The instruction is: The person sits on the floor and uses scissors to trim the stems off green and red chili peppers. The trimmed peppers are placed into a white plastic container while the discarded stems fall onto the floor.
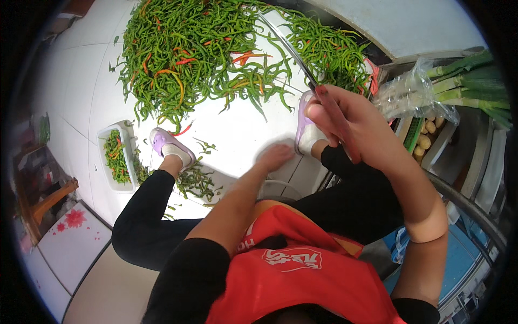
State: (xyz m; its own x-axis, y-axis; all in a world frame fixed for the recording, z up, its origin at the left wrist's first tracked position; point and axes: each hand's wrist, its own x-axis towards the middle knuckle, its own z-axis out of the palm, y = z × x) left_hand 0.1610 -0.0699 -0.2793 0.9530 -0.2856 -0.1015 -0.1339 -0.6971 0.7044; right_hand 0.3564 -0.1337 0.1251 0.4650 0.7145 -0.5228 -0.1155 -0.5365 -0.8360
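My right hand (356,121) is raised and closed around the red handle (338,125) of a long, narrow-bladed knife (289,46). The blade points away, over a large heap of green chili peppers (194,44) on the white tiled floor, with some red and orange ones mixed in. Lower down, between the feet, my left hand (277,157) is slightly blurred, its fingers extended and nothing visible in it. Just below that hand shows the rim of a round, pale container (279,188), partly hidden by the forearm and red apron (299,279).
A white plastic tub (129,162) of peppers stands left of the left foot. Pepper scraps (198,180) lie near that foot. At right are bagged leeks (457,87), a crate of potatoes (424,141) and a curved metal bar (465,198). A flower-patterned panel (75,235) is at lower left.
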